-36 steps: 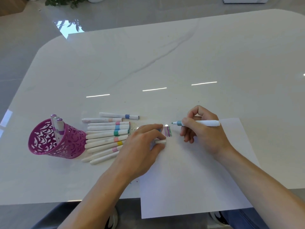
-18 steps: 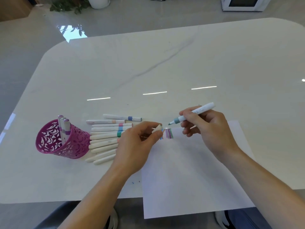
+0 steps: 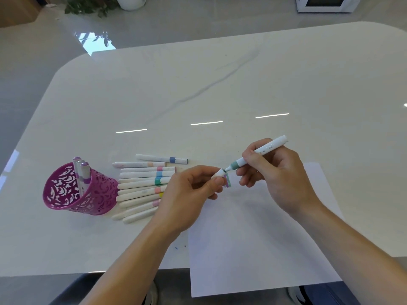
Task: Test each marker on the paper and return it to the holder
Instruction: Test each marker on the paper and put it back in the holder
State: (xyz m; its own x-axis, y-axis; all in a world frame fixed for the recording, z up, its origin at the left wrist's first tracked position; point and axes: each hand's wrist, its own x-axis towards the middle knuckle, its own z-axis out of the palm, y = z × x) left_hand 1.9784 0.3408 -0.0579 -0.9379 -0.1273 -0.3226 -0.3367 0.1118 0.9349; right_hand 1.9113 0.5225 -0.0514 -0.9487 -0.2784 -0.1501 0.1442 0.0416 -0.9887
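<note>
My right hand grips a white marker with a teal band, its tip pointing down-left. My left hand pinches the marker's white cap, and the cap's mouth meets the marker tip. Both hover over the top-left corner of the white paper, where short purple and green test strokes show. The magenta cut-out holder stands at the left with three markers upright in it. Several capped markers lie in a row between the holder and my left hand.
The glossy white marble table stretches far beyond the paper. The paper's lower edge overhangs the table's front edge. A potted plant and a white appliance stand on the floor far behind.
My right hand lifted the teal marker off the paper and tilted it up. My left hand rose from the paper with the cap and brought it to the marker tip.
</note>
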